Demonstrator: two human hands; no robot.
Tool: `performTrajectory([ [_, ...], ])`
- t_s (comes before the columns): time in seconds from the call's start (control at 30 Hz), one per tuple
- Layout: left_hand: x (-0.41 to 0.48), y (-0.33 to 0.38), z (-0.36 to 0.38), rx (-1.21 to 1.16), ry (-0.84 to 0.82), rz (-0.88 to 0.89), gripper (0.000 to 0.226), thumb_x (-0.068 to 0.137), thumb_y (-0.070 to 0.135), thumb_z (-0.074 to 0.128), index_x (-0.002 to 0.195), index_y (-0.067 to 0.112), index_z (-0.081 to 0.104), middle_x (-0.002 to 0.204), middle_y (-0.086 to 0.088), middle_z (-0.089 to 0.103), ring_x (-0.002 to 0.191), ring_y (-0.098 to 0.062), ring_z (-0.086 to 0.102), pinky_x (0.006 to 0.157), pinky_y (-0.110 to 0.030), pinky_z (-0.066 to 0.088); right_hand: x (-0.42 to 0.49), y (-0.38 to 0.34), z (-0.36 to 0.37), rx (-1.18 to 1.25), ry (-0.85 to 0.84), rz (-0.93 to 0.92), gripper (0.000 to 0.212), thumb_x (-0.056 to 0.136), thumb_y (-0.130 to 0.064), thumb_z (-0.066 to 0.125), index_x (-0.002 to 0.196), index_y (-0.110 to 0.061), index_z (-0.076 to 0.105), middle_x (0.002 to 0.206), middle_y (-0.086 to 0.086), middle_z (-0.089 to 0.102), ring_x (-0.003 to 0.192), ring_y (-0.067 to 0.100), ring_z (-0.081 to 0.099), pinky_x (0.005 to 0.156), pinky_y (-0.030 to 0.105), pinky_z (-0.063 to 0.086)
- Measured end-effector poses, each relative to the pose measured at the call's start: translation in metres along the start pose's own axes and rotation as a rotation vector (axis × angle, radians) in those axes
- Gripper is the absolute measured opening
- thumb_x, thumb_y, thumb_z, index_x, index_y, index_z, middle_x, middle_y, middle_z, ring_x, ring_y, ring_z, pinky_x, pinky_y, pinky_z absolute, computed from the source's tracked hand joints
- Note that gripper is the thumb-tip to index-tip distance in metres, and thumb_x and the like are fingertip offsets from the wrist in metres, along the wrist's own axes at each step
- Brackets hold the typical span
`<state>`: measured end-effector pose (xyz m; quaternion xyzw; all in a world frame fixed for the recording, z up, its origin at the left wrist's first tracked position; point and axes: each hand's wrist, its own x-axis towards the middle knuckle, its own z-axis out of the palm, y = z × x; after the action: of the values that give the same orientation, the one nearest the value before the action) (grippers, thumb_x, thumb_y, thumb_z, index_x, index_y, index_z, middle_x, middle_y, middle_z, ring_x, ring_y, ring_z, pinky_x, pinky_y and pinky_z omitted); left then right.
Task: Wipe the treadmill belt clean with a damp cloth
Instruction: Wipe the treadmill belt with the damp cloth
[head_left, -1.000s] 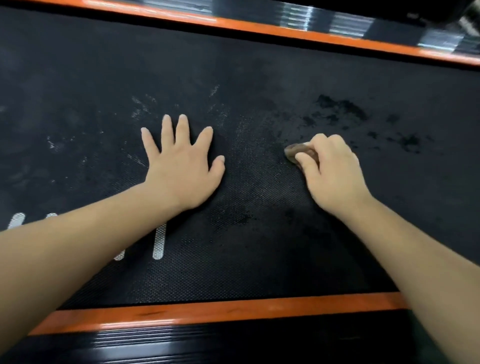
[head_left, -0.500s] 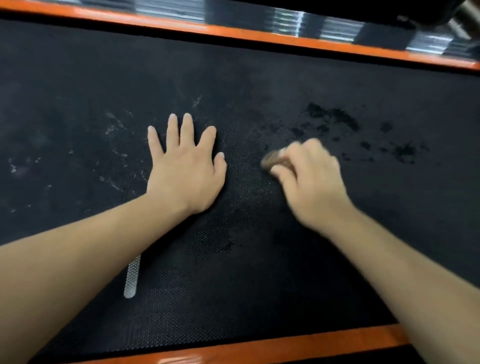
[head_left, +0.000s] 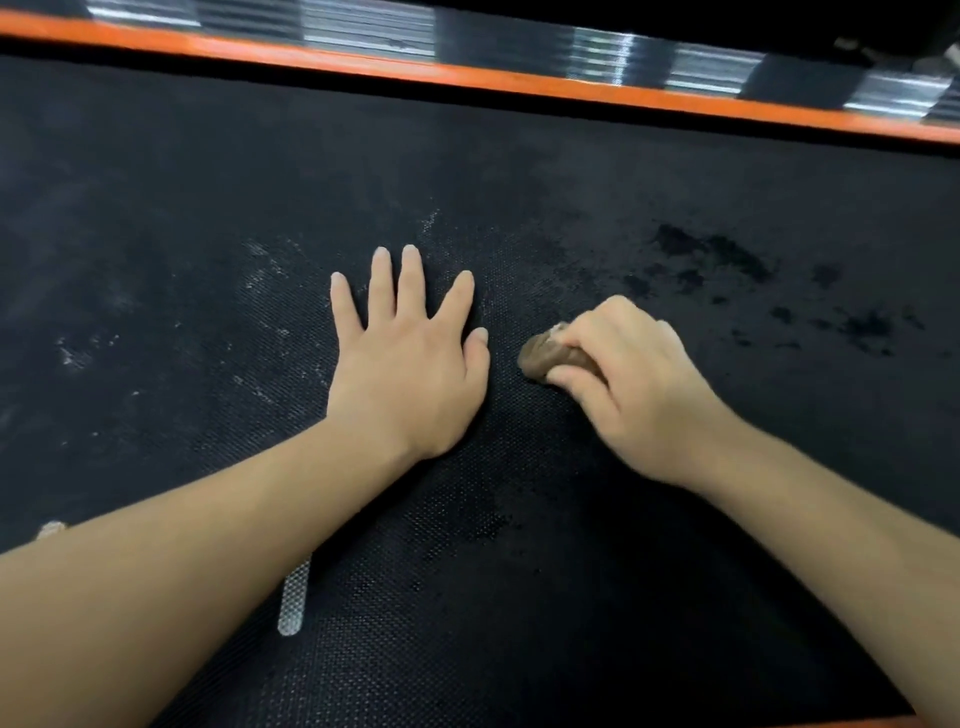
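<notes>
The black textured treadmill belt fills most of the head view. My left hand lies flat on it, palm down, fingers spread. Just to its right, my right hand grips a small bunched brown cloth and holds it against the belt; only the cloth's left end shows past my fingers. Whitish dusty smears mark the belt left of my left hand. Dark wet-looking patches lie beyond and to the right of my right hand.
An orange side strip runs along the far edge of the belt, with a ribbed black and silver rail behind it. A white printed stripe shows on the belt beside my left forearm.
My right hand slid the cloth leftward along the belt, closer to my left hand. My left hand stayed flat in place. The camera shifted slightly.
</notes>
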<state>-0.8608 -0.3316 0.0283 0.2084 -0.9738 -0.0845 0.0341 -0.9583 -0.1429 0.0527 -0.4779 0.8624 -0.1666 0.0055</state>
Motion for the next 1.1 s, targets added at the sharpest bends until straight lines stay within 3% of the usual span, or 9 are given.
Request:
performTrajectory([
  [0.07,0.000,0.000,0.000,0.002,-0.006,0.003,0.061,0.102,0.054,0.018,0.158,0.031,0.018,0.168,-0.018,0.007,0.155,-0.037,-0.005,0.121,-0.064,-0.003,0.030,0.022,-0.003,-0.052,0.080,0.026,0.023,0.095,-0.046,0.048,0.104,-0.030,0.060,0.097,0.000,0.050,0.093,0.026,0.054,0.086,0.047,0.045],
  [0.2,0.001,0.000,0.000,-0.015,-0.013,-0.004,0.061,0.101,0.055,0.019,0.158,0.032,0.020,0.168,-0.018,0.008,0.155,-0.036,-0.004,0.121,-0.063,-0.003,0.084,0.050,-0.002,-0.105,0.185,0.390,0.024,0.100,-0.042,0.050,0.110,-0.020,0.053,0.109,0.011,0.052,0.100,0.036,0.055,0.088,0.047,0.042],
  [0.27,0.001,0.001,0.000,-0.017,-0.010,0.002,0.062,0.100,0.056,0.019,0.158,0.032,0.021,0.167,-0.018,0.009,0.155,-0.036,-0.004,0.121,-0.064,-0.003,0.073,0.032,0.005,-0.130,0.154,0.309,0.026,0.098,-0.044,0.050,0.111,-0.022,0.055,0.109,0.009,0.052,0.100,0.033,0.054,0.089,0.046,0.042],
  [0.37,0.001,0.000,-0.001,0.000,0.006,-0.003,0.067,0.097,0.057,0.016,0.158,0.030,0.021,0.167,-0.019,0.010,0.154,-0.038,-0.002,0.120,-0.065,-0.001,0.032,0.000,0.009,-0.061,0.035,0.028,0.033,0.093,-0.051,0.044,0.111,-0.029,0.061,0.103,0.001,0.053,0.097,0.024,0.054,0.088,0.046,0.042],
  [0.43,0.001,0.001,0.000,0.001,0.004,-0.005,0.067,0.096,0.057,0.016,0.158,0.030,0.021,0.167,-0.019,0.010,0.154,-0.038,-0.002,0.120,-0.065,0.000,0.044,0.012,0.003,-0.093,0.033,-0.037,0.035,0.092,-0.050,0.045,0.109,-0.024,0.060,0.101,0.004,0.054,0.097,0.028,0.056,0.088,0.048,0.044],
  [0.6,0.002,0.002,-0.001,0.000,-0.007,-0.002,0.068,0.096,0.058,0.012,0.158,0.032,0.019,0.167,-0.018,0.009,0.155,-0.037,-0.003,0.120,-0.064,-0.001,0.124,0.061,-0.005,-0.119,0.156,0.407,0.029,0.099,-0.044,0.051,0.113,-0.019,0.051,0.117,0.014,0.052,0.107,0.039,0.053,0.094,0.048,0.039],
  [0.8,0.003,0.002,-0.001,-0.010,0.013,0.006,0.068,0.096,0.056,0.015,0.157,0.029,0.024,0.166,-0.020,0.013,0.154,-0.040,0.000,0.119,-0.066,0.001,0.098,0.029,0.007,-0.068,0.048,0.043,0.027,0.095,-0.045,0.052,0.108,-0.022,0.058,0.104,0.006,0.054,0.098,0.031,0.056,0.089,0.048,0.044],
  [0.97,0.001,0.001,-0.001,-0.024,0.027,0.015,0.068,0.097,0.057,0.015,0.158,0.028,0.021,0.166,-0.020,0.012,0.154,-0.040,-0.003,0.119,-0.066,0.000,0.173,0.080,-0.009,-0.093,0.128,0.379,0.032,0.099,-0.046,0.051,0.116,-0.019,0.051,0.118,0.013,0.052,0.107,0.038,0.054,0.096,0.049,0.040],
  [1.1,0.001,0.001,-0.001,-0.036,0.031,0.020,0.067,0.097,0.056,0.017,0.157,0.027,0.023,0.166,-0.021,0.013,0.154,-0.040,-0.002,0.119,-0.066,0.000,0.158,0.067,0.004,-0.083,0.075,0.140,0.028,0.098,-0.046,0.052,0.110,-0.021,0.053,0.108,0.006,0.050,0.098,0.026,0.051,0.093,0.046,0.040],
])
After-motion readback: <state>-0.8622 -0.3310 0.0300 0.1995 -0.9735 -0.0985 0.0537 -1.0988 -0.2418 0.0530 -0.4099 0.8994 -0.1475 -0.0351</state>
